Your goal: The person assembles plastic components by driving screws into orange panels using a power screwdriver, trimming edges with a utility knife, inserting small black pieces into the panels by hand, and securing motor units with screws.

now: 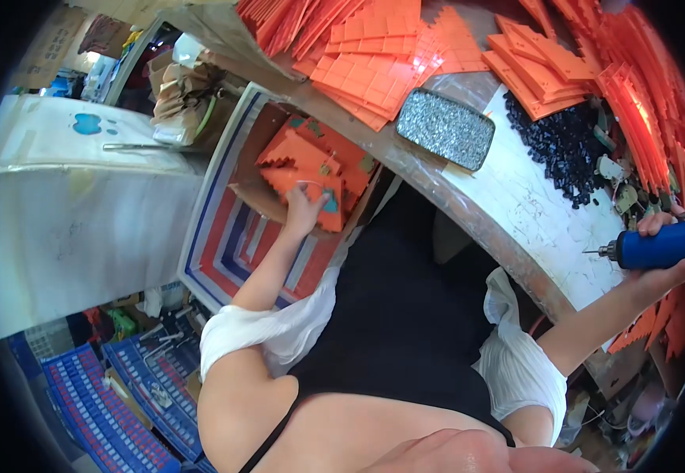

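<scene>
My left hand [303,209] is at a cardboard box, its fingers closed on the edge of an orange plastic panel [299,158] with a jagged side. More orange panels with small teal and tan parts lie beneath and beside it. At the far right, my right hand [661,272] wraps round a blue electric screwdriver [657,250], whose thin bit points left over the white work surface. Between the hands, on the table, sits a rectangular tray [482,162] full of small silvery screws. A heap of small black parts [551,150] lies to its right.
Stacks of orange panels [374,59] cover the back of the table [531,236]. The cardboard box [263,193] stands on red, white and blue striped material [240,229]. A white cabinet [90,221] stands left; blue crates [106,402] sit below it.
</scene>
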Available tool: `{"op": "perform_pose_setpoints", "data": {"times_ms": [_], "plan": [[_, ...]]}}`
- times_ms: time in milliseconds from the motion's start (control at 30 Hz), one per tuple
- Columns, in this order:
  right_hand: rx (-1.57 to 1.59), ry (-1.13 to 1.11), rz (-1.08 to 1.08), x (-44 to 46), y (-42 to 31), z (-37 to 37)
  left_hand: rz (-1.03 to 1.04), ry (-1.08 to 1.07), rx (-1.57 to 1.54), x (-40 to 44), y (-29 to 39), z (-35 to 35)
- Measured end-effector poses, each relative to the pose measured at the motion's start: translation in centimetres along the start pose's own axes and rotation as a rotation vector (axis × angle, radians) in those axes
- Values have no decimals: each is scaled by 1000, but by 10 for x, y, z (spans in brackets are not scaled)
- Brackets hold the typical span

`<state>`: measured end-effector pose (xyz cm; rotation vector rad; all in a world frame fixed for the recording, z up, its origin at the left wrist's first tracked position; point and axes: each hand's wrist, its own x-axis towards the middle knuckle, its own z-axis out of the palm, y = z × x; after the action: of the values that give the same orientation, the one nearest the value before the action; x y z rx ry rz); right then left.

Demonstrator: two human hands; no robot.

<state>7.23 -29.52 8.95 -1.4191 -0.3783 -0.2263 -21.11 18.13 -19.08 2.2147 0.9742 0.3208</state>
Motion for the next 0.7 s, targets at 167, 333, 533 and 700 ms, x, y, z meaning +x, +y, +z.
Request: {"op": "perform_pose_setpoints", "data": {"times_ms": [167, 333, 533, 700], "plan": [[11, -1, 6, 7, -8, 8, 400, 82, -65, 20, 122, -64], [43, -94, 67, 35, 4, 28, 984, 180, 101, 86, 245, -56], [-328, 216, -140, 39, -6, 38, 981, 157, 498, 181, 283, 8], [-588, -71, -630, 23, -1, 96, 1106, 239, 421, 178, 299, -18]]}}
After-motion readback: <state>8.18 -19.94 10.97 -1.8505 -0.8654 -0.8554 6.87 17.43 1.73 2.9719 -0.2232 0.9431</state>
